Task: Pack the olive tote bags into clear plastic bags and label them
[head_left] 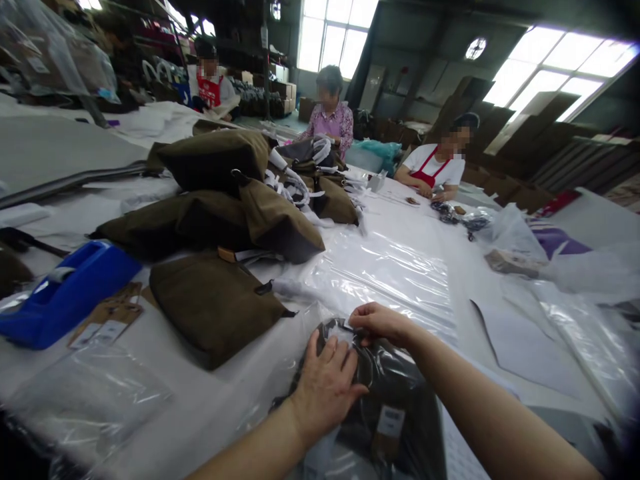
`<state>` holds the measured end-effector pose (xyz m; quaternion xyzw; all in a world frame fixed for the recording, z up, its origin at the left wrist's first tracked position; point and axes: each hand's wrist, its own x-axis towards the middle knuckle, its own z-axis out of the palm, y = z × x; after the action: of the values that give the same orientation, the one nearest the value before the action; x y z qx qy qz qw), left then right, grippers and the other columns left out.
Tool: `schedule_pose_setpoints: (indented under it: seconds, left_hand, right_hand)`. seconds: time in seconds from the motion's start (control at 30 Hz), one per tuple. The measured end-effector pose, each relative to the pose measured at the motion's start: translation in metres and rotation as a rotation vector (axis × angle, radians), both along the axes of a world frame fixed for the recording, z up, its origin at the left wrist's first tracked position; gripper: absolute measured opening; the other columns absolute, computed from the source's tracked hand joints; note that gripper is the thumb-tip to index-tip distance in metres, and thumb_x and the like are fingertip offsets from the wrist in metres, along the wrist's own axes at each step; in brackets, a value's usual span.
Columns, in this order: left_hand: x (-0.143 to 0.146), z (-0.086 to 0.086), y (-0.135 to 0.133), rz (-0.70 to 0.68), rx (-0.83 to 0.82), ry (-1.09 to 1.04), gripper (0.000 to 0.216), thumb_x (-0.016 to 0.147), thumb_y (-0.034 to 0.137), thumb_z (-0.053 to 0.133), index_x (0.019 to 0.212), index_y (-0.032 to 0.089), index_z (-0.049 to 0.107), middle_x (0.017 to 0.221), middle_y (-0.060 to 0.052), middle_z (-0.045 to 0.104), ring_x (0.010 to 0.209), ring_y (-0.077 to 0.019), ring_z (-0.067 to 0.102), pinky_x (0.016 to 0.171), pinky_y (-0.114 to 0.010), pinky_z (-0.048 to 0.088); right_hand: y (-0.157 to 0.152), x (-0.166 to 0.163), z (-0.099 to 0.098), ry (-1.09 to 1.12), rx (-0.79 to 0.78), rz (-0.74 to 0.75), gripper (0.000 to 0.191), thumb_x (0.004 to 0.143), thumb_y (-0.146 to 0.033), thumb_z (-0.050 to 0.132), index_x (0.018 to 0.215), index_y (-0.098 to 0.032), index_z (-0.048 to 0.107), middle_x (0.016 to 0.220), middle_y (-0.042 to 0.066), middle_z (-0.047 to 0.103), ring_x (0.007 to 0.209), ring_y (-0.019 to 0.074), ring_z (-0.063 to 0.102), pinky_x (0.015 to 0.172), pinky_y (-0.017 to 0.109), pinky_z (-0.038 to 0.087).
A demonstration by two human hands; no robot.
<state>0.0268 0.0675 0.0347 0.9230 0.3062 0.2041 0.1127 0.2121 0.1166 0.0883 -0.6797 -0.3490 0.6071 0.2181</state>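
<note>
A dark bag inside a clear plastic sleeve (395,387) lies on the white table (430,233) right in front of me, a paper tag showing near its lower end. My left hand (325,387) rests flat on the sleeve with its fingers spread. My right hand (380,323) is at the sleeve's far edge, fingers pinched together on the plastic flap there.
A blue tape dispenser (65,290) sits at the left. Several olive-brown bags (215,303) are piled behind and to the left. Clear plastic sleeves (380,273) lie beyond my hands. Three people sit at the table's far end. Cardboard boxes stand along the right.
</note>
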Motion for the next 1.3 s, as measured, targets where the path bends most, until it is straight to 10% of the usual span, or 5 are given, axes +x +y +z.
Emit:
schedule_pose_setpoints:
  seconds: [0.37,0.73,1.3]
  left_hand:
    - [0.019,0.039,0.057,-0.033,-0.118,0.082,0.043,0.087,0.054,0.039,0.09,0.016,0.061,0.086,-0.008,0.063,0.091,-0.0254,0.054,0.097,-0.054,0.028]
    - [-0.009,0.02,0.006,0.078,-0.039,0.076,0.042,0.077,0.056,0.056,0.099,0.021,0.059,0.115,-0.011,0.054,0.123,-0.0301,0.037,0.108,-0.06,0.011]
    - [-0.019,0.012,-0.002,0.138,-0.097,0.02,0.045,0.081,0.058,0.047,0.115,0.029,0.056,0.122,-0.008,0.049,0.122,-0.0332,0.035,0.105,-0.065,0.013]
  right_hand:
    - [-0.02,0.012,-0.014,0.177,0.1,-0.208,0.027,0.065,-0.036,0.069,0.069,-0.018,0.049,0.051,-0.009,0.035,0.043,0.0042,0.032,0.051,0.019,0.048]
    - [-0.018,0.004,-0.018,0.013,0.1,0.036,0.02,0.066,-0.033,0.069,0.07,-0.015,0.06,0.06,-0.003,0.056,0.052,0.0073,0.048,0.053,0.02,0.041]
    - [-0.006,-0.016,-0.023,-0.43,0.044,0.268,0.019,0.069,-0.034,0.064,0.064,-0.017,0.058,0.051,-0.003,0.05,0.047,0.0101,0.046,0.046,0.022,0.037]
